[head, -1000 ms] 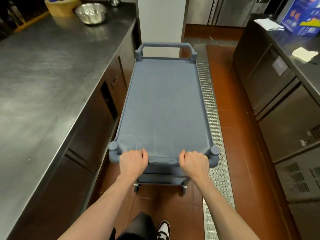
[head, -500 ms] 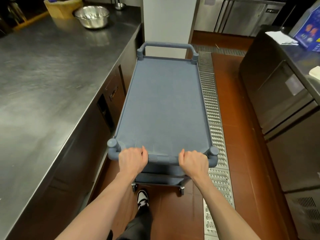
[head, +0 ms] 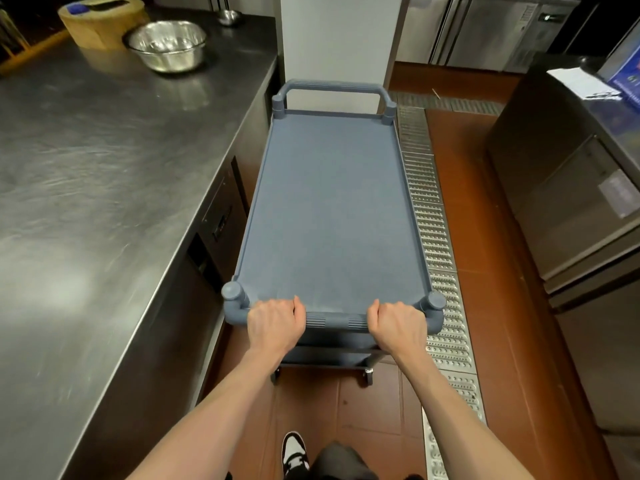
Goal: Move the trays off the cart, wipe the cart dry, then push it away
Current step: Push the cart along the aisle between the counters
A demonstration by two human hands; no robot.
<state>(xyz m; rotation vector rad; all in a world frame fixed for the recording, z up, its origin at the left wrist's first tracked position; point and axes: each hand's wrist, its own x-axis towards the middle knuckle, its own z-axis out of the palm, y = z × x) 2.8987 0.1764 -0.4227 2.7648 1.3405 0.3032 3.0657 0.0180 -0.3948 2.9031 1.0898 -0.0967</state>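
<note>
Long stainless steel counter (head: 104,174) runs along my left, perforated metal floor drain grate (head: 433,244) on the right. Between them sits the blue-grey plastic cart (head: 329,209), top bare, no trays on it. My left hand (head: 273,323) & right hand (head: 398,329) both wrap the near handle bar, fingers curled over. Push stage, I reckon: equal pressure both sides, steer straight, keep wheels clear of grate & counter.
</note>
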